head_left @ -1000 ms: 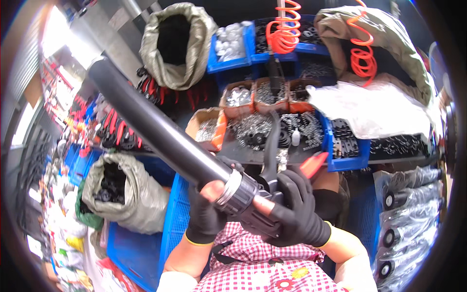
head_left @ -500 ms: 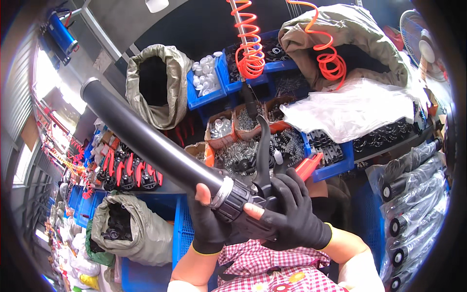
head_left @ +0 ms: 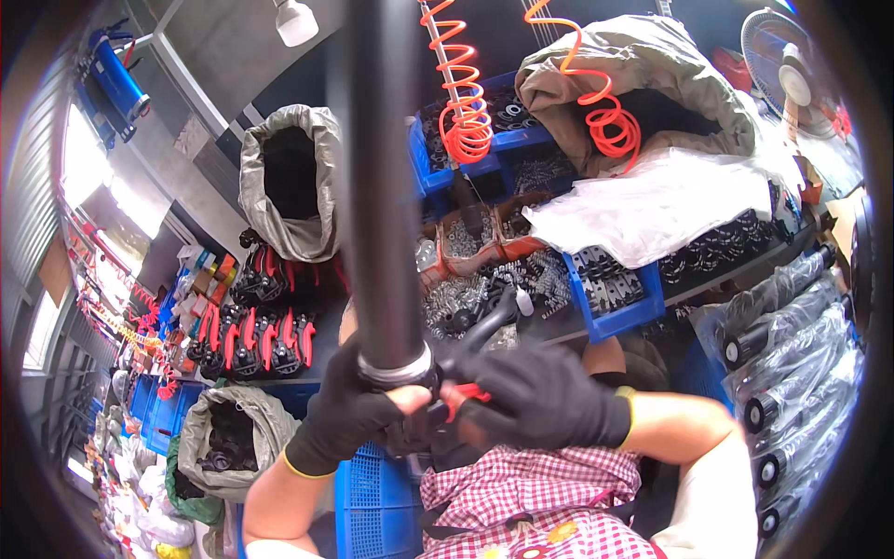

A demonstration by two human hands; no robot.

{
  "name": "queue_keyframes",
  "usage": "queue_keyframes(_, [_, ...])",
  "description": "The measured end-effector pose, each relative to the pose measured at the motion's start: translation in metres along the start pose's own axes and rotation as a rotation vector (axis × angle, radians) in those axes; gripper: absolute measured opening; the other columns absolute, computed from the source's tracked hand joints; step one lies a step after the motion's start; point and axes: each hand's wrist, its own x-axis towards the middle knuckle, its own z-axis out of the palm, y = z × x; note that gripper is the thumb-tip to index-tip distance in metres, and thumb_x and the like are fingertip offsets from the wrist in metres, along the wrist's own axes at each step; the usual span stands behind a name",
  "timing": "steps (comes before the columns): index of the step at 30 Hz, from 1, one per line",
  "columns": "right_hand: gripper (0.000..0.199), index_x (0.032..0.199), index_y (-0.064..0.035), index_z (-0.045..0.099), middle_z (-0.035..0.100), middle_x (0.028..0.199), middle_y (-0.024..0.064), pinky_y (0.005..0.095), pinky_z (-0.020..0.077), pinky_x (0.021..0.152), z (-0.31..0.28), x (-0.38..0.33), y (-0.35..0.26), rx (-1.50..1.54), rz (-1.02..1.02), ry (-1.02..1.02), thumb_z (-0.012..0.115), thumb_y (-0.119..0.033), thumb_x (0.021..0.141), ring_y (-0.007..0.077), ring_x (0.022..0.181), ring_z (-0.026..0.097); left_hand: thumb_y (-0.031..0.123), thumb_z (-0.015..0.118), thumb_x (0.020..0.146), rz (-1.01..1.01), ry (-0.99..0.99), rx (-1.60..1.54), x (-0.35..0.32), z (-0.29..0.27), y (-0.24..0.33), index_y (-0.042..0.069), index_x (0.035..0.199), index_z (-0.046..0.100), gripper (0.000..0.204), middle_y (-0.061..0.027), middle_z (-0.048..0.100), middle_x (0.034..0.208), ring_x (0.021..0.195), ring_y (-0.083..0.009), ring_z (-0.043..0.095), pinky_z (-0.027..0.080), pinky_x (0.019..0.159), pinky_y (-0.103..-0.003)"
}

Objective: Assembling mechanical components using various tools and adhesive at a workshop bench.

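A thick black tube (head_left: 377, 186) stands nearly upright before me, with a pale metal band (head_left: 399, 369) around its lower end. My left hand (head_left: 349, 415), in a black glove with bare thumb tip, is wrapped round the black fitting just below that band. From the fitting, a curved black lever (head_left: 486, 321) sticks up to the right. A red lever (head_left: 468, 398) lies at the fingers of my right hand (head_left: 549, 401), which is gloved too, bent round it and smeared by motion. Both hands hide most of the fitting.
Bins of springs and metal parts (head_left: 610, 289) sit on the bench beyond my hands. Orange coiled air hoses (head_left: 466, 130) hang above. Several red-and-black assemblies (head_left: 251, 340) lie left; bagged black tubes (head_left: 792, 373) stand right. Open sacks (head_left: 321, 186) and a blue crate (head_left: 377, 503) are nearby.
The tube has swung from leaning left to nearly upright. My left hand has moved left with it. The red lever, sticking out beyond my right hand before, is now at its fingers.
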Motion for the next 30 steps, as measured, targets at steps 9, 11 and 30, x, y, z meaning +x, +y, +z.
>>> queue_keyframes(9, [0.057,0.108,-0.0045,0.054,0.062,0.086,0.0156,0.0448,0.0514,0.067,-0.022,0.01,0.03,0.416,0.574,-0.57,0.076,-0.02,0.058,0.0365,0.078,0.065,0.026,0.08,0.069,1.03,0.422,1.918,0.004,-0.025,-0.025,0.001,0.124,0.047,0.069,-0.0234,0.051,0.12,0.11,-0.0406,0.052,0.041,0.096,-0.052])
queue_keyframes(11, [0.057,0.107,-0.0039,0.053,0.061,0.085,0.0163,0.0474,0.0509,0.066,-0.007,-0.007,0.011,0.463,0.61,-0.366,0.077,-0.025,0.06,0.0377,0.077,0.064,0.029,0.077,0.072,1.083,0.843,1.213,0.012,-0.028,-0.06,0.001,0.139,0.033,0.084,-0.0219,0.043,0.132,0.118,-0.0369,0.051,0.038,0.103,-0.049])
queue_keyframes(30, [0.061,0.121,0.0003,0.053,0.067,0.098,0.0123,0.0333,0.0514,0.077,0.022,-0.048,0.037,0.955,1.029,-0.044,0.077,-0.023,0.07,0.0181,0.085,0.065,0.021,0.063,0.085,0.086,0.024,-0.247,0.09,0.112,-0.041,0.0,0.107,0.062,0.03,-0.0105,0.068,0.093,0.072,-0.0169,0.067,0.055,0.06,-0.028])
